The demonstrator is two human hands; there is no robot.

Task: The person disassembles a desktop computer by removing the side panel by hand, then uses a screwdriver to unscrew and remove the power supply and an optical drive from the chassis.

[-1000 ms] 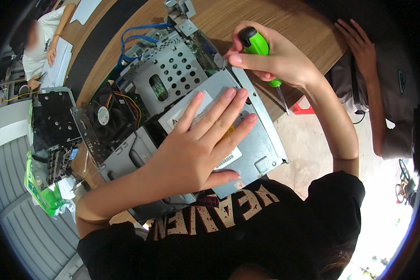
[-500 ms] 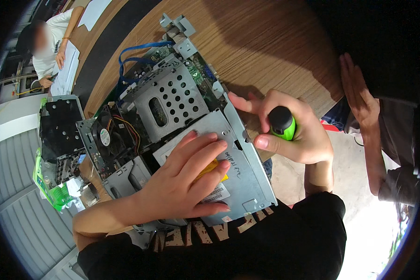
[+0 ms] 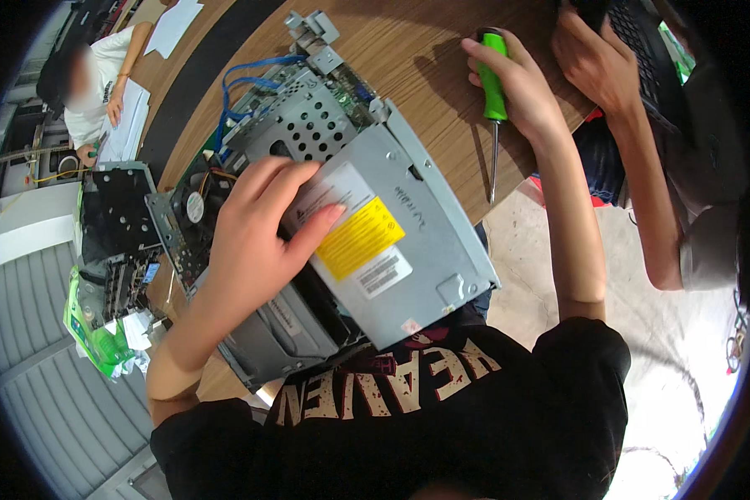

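My left hand grips the far left edge of a silver optical drive, its thumb pressed on top near a yellow label. The drive sits tilted over the open computer case; a dark gap shows along its left side. Beyond it are a perforated metal bracket, a fan half behind my left hand, and blue cables. My right hand is closed around a green-handled screwdriver, held apart from the case over the wooden table, its shaft pointing toward me.
At the right, another person's hands are close to a black keyboard. Someone in a white shirt works over papers at the far left. A black metal panel and a green bag stand left of the case.
My right hand has moved away from the case, up and right, with the screwdriver. My left hand has shifted to the drive's edge, and the drive is now raised. The other person's hands moved up and left.
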